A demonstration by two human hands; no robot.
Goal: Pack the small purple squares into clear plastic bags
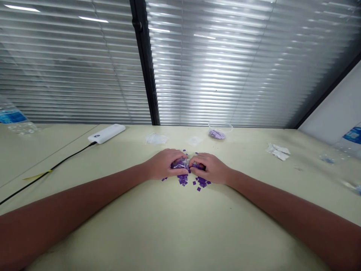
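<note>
Near the middle of the pale table (180,226), my left hand (162,164) is wrapped round a small clear bag (180,163) with purple pieces in it. Close on its right is my right hand (213,166), its thumb and fingers curled in at the bag's open-looking end. Some purple pieces show between those fingers; whether they are gripped is hidden. Loose purple squares (202,182) lie on the table beneath and in front of both hands, and a few lie just behind them.
A round clear container (217,134) with light purple pieces stands behind. Clear plastic bags (156,139) lie back left, near a white power bank (107,133) with a black cable (67,160). White crumpled paper (278,151) is at right. Bottles (14,116) stand at both edges.
</note>
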